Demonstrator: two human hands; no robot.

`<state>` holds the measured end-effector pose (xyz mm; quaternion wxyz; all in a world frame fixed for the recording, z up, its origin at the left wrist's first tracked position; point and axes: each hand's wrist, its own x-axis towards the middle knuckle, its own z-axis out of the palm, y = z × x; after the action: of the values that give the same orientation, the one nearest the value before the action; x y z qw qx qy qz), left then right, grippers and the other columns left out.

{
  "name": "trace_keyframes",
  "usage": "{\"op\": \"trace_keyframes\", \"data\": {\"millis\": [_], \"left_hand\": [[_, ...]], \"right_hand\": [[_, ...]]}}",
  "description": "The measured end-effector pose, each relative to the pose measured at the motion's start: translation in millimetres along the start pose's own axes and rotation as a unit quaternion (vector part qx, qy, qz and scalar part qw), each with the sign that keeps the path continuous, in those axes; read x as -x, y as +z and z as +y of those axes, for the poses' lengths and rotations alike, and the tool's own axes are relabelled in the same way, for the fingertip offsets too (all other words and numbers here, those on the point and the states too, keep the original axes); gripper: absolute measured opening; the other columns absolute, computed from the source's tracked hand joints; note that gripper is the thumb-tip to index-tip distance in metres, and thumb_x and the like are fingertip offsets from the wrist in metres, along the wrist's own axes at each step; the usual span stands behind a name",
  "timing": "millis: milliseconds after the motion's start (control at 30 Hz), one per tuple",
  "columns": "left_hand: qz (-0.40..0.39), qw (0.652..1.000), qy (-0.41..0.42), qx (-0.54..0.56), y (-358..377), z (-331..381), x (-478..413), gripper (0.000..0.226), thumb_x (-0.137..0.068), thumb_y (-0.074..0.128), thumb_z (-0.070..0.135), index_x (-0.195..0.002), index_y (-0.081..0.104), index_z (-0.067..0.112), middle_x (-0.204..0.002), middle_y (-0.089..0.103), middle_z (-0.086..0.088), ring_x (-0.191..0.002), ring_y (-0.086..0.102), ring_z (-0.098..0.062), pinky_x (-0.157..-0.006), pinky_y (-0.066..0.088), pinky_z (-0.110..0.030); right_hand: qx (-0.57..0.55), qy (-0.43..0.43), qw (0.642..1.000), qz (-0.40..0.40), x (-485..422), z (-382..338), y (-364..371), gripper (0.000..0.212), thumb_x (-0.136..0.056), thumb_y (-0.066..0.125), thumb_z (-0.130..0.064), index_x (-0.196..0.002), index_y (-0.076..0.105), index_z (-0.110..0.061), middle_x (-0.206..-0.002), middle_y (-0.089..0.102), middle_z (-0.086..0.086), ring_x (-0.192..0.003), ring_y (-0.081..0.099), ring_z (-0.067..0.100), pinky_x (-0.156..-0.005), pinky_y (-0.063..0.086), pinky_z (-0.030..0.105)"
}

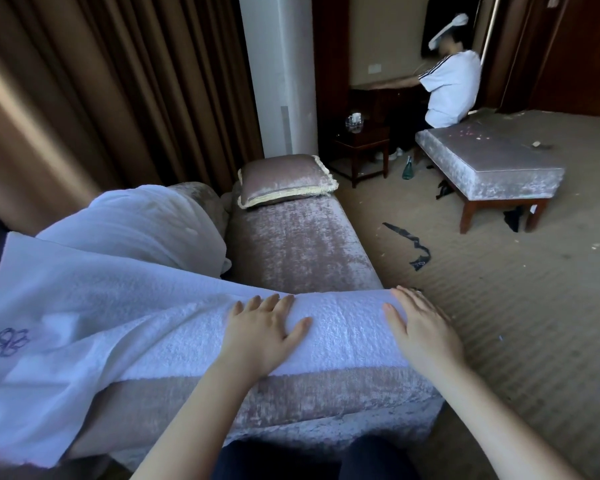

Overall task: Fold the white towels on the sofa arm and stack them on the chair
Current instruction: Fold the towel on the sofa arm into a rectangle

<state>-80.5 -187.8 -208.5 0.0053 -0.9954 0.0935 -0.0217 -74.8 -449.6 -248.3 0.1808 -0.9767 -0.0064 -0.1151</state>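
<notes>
Both hands lie flat on a white towel [118, 306] spread over the sofa arm [291, 393] at approx. 6 o'clock in the view. Left hand [267, 336] presses the towel's mid part, palm down, fingers straight and spread. Right hand [421, 329] rests at 3 o'clock of the left, on the towel's right end by the arm's edge, fingers straight and close together; neither hand pinches cloth. The towel runs from that end toward 8 o'clock, where it hangs off the arm w/ a blue stitched flower mark [6, 342] near its corner. A 2nd white towel [146, 226] sits bunched at 10 o'clock, touching the first, on the sofa back. Sofa seat [298, 244] stretches to 12 o'clock w/ a fringed cushion [284, 180] at its far end. Brown curtain [101, 81] fills the 11 o'clock side. On the carpet [516, 323] at 2 o'clock: a black strap [413, 247] and a padded footstool [492, 161]; another person [451, 88] sits on its far end, blurred.
</notes>
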Motion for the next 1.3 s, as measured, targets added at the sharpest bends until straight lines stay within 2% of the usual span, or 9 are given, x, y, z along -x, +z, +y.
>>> {"op": "trace_keyframes", "data": {"millis": [133,300,567,700,900,967,1100,1200,1300], "left_hand": [[0.078,0.991,0.053,0.094,-7,-13,21,0.074,-0.089,0.012,0.061,-0.136,0.053,0.022,-0.140,0.054,0.005,-0.131,0.048,-0.017,-0.114,0.026,-0.044],[0.302,0.949,0.041,0.084,-33,-85,75,0.035,-0.094,0.039,0.027,-0.108,0.069,0.012,-0.108,0.070,0.001,-0.097,0.065,-0.024,-0.087,0.048,-0.038],[0.321,0.932,-0.168,-0.004,-26,-241,209,0.031,-0.082,0.046,0.022,-0.103,0.066,0.011,-0.107,0.069,-0.006,-0.090,0.064,-0.034,-0.069,0.051,-0.043],[0.283,0.946,-0.159,0.002,5,-278,240,0.037,-0.081,0.039,0.020,-0.106,0.065,0.017,-0.109,0.067,0.001,-0.095,0.063,-0.031,-0.072,0.054,-0.044],[0.301,0.944,-0.129,0.046,36,-285,231,0.047,-0.076,0.072,0.004,-0.121,0.062,0.015,-0.124,0.057,-0.005,-0.107,0.059,-0.028,-0.084,0.054,-0.046],[0.340,0.930,-0.125,0.063,40,-287,225,0.036,-0.081,0.062,0.011,-0.117,0.067,0.015,-0.119,0.057,-0.005,-0.102,0.057,-0.026,-0.083,0.053,-0.043],[0.371,0.916,-0.104,0.109,43,-299,221,0.031,-0.088,0.054,0.020,-0.114,0.071,0.020,-0.115,0.055,-0.001,-0.098,0.050,-0.017,-0.086,0.049,-0.038],[0.374,0.910,-0.113,0.139,45,-301,216,0.041,-0.078,0.073,0.002,-0.110,0.069,0.027,-0.118,0.052,0.004,-0.097,0.048,-0.013,-0.087,0.045,-0.034],[0.392,0.889,-0.123,0.204,40,-301,209,0.046,-0.079,0.070,-0.007,-0.102,0.066,0.033,-0.121,0.048,0.009,-0.103,0.052,-0.017,-0.091,0.043,-0.027]], "right_hand": [[0.017,-0.027,0.999,0.014,0,-13,-9,0.047,-0.103,0.030,-0.039,-0.143,0.044,-0.017,-0.149,0.043,-0.004,-0.139,0.035,0.014,-0.112,0.024,0.033],[-0.129,-0.183,0.970,0.092,15,-96,2,0.046,-0.093,0.038,-0.043,-0.119,0.064,-0.015,-0.124,0.064,-0.003,-0.113,0.060,0.017,-0.096,0.048,0.038],[-0.203,-0.450,0.865,0.088,79,-268,58,0.024,-0.087,0.053,-0.020,-0.104,0.070,-0.019,-0.107,0.066,-0.007,-0.102,0.055,0.012,-0.090,0.039,0.025],[-0.173,-0.444,0.877,0.059,93,-303,76,0.032,-0.087,0.050,-0.025,-0.118,0.058,-0.023,-0.094,0.066,-0.010,-0.087,0.061,0.013,-0.076,0.044,0.025],[-0.181,-0.431,0.881,0.069,93,-328,88,0.069,-0.077,0.072,-0.004,-0.139,0.045,-0.018,-0.093,0.069,-0.003,-0.080,0.065,0.013,-0.063,0.054,0.024],[-0.184,-0.439,0.873,0.103,87,-329,91,0.060,-0.073,0.070,0.004,-0.127,0.056,-0.019,-0.095,0.071,-0.006,-0.081,0.067,0.011,-0.064,0.053,0.022],[-0.188,-0.455,0.847,0.200,81,-332,80,0.026,-0.087,0.053,-0.012,-0.101,0.075,-0.013,-0.084,0.074,-0.008,-0.069,0.066,0.008,-0.057,0.048,0.020],[-0.215,-0.443,0.836,0.241,72,-340,65,0.018,-0.086,0.059,-0.018,-0.091,0.076,-0.014,-0.081,0.073,-0.009,-0.070,0.064,0.005,-0.062,0.044,0.015],[-0.245,-0.421,0.841,0.233,59,-357,53,0.017,-0.089,0.058,-0.021,-0.090,0.073,-0.015,-0.079,0.071,-0.009,-0.068,0.062,0.006,-0.059,0.042,0.014]]}}
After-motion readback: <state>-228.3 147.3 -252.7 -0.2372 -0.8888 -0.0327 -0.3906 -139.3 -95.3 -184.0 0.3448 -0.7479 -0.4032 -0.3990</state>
